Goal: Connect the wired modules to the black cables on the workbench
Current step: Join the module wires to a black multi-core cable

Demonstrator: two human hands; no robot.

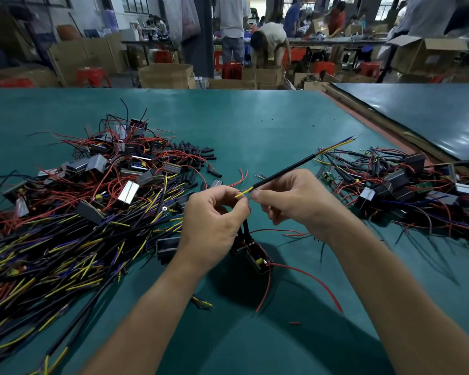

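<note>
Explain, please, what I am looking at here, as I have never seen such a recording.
There is no machine: a person works with bare hands, filmed by one camera worn on the head, looking down. The left hand pinches a yellow wire that sticks out of a black cable, which the right hand grips. A black module with red leads sits below the left hand. On the green workbench, a heap of cables and modules lies to the left, a smaller heap to the right.
</note>
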